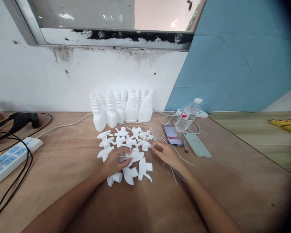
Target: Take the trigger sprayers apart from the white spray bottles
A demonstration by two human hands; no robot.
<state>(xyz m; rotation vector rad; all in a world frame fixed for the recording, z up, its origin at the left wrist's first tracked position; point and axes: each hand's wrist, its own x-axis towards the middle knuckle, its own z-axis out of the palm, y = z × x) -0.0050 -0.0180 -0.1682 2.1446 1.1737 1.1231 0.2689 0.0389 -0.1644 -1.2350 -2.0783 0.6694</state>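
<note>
My left hand (115,161), with a ring on one finger, is closed round a white spray head (129,154), its round opening turned up between thumb and fingers. Several more white spray heads (143,168) lie about it on the wooden table. To the right, my right hand (163,152) has its fingertips pinched together at the end of a spray head (144,144) and beside thin white tubes (176,178); what is between the fingertips is too small to make out. Small white rings (147,135) lie just beyond.
White bottles (131,108) stand in rows near the wall. Right of the tubes are a phone (172,135), a pale green phone (197,144), a marker (185,147) and a clear water bottle (188,115). A power strip (14,158) with black cables lies at the left.
</note>
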